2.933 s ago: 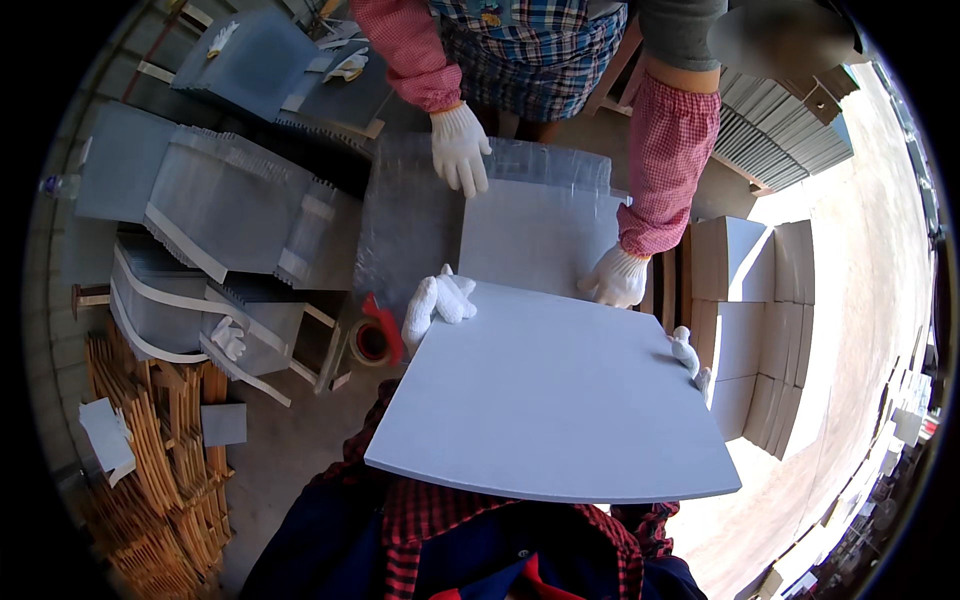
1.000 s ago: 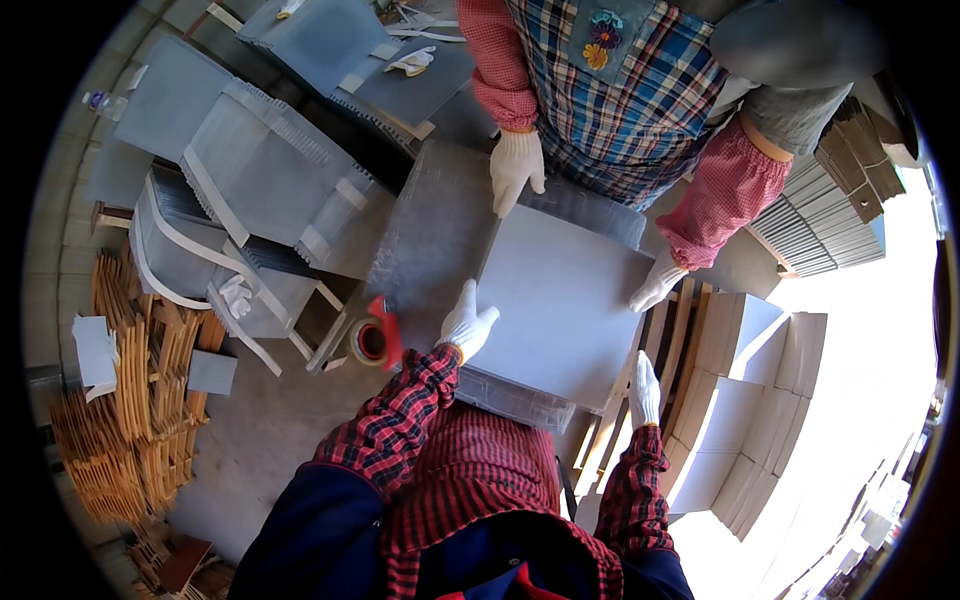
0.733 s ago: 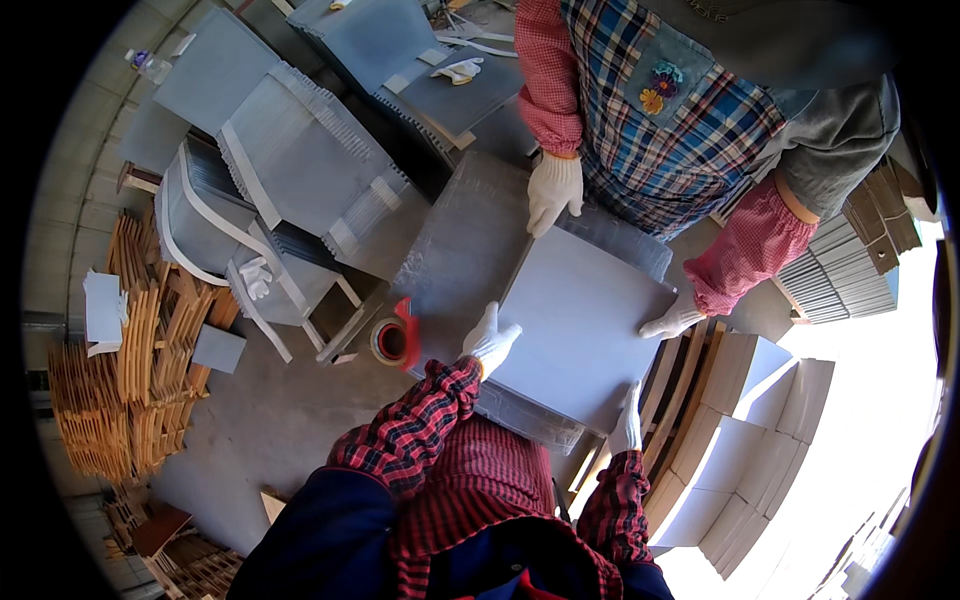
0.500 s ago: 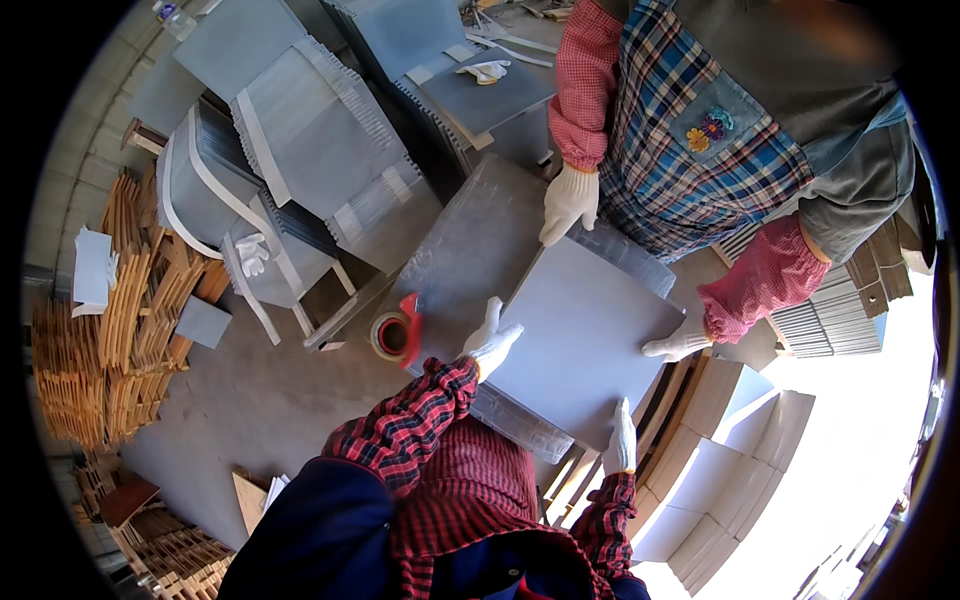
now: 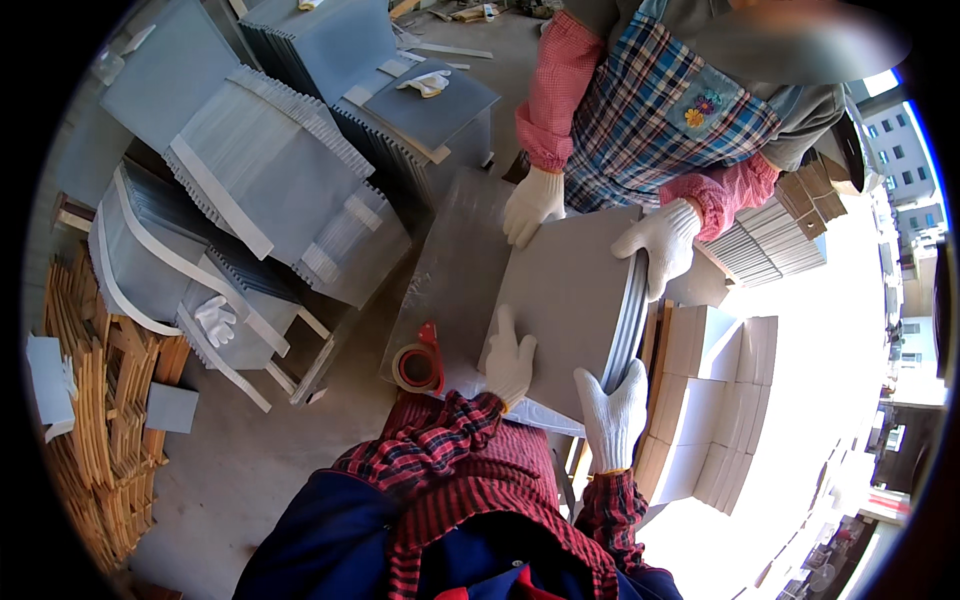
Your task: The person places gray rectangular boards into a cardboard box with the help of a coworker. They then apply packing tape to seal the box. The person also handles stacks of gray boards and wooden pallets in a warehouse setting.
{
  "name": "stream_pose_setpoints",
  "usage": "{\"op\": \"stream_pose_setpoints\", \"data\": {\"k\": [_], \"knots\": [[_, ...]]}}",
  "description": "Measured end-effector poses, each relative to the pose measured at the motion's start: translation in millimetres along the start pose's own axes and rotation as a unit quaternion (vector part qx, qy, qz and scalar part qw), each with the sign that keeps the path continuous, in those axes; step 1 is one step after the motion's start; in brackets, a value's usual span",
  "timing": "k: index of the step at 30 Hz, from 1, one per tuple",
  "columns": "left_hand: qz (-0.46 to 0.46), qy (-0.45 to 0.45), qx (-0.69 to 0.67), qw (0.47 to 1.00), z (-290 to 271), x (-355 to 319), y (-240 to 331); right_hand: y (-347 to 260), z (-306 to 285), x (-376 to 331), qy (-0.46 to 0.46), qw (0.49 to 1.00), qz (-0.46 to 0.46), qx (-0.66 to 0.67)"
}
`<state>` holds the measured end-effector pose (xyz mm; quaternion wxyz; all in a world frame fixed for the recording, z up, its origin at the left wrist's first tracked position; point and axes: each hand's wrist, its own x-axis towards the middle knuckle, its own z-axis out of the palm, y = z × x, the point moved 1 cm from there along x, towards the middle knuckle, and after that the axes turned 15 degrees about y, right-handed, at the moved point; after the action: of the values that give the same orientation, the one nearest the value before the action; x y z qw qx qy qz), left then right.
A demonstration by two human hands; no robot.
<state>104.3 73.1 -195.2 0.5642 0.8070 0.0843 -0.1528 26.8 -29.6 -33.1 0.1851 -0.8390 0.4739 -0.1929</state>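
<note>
A stack of flat grey panels [image 5: 568, 290] lies on a film-wrapped pile [image 5: 447, 262] between me and a co-worker. My left hand [image 5: 510, 358], in a white knit glove, rests flat on the near left part of the top panel, fingers stretched. At the near right edge is my gloved right hand [image 5: 612, 418], thumb and fingers apart, palm against the panel edges. Across from me, the co-worker's gloved hands lie at the far left edge [image 5: 534, 207] and over the far right corner [image 5: 660, 244] of the stack. A tape dispenser [image 5: 419, 368] sits left of my left hand.
Large stacks of grey panels [image 5: 275, 170] with white edge strips stand at the left, loose white gloves [image 5: 216, 320] on them. Wooden slats [image 5: 105, 400] are piled at the far left. White and brown cartons [image 5: 705, 400] stand on the right, near bright daylight.
The view has shifted right. The top panel now lies squarer, with layered edges showing at its right. The co-worker's hand on the right has moved to the far corner. My left hand lies further over the panel.
</note>
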Motion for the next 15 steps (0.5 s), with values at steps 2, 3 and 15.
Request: {"op": "stream_pose_setpoints", "data": {"k": [2, 3, 15], "knots": [[0.053, -0.108, 0.007, 0.993, -33.5, -15.9, 49.3, 2.9, 10.5, -15.8, 0.056, 0.996, -0.052, -0.035], [0.181, -0.113, -0.087, 0.973, -49.6, -15.1, 57.5, -2.5, 14.2, -21.3, 0.071, 0.995, -0.061, -0.04], [0.849, -0.239, 0.166, 0.441, -68.6, 61.6, 187.2, -72.9, 34.5, -68.9, 0.137, 0.989, -0.037, -0.036]]}}
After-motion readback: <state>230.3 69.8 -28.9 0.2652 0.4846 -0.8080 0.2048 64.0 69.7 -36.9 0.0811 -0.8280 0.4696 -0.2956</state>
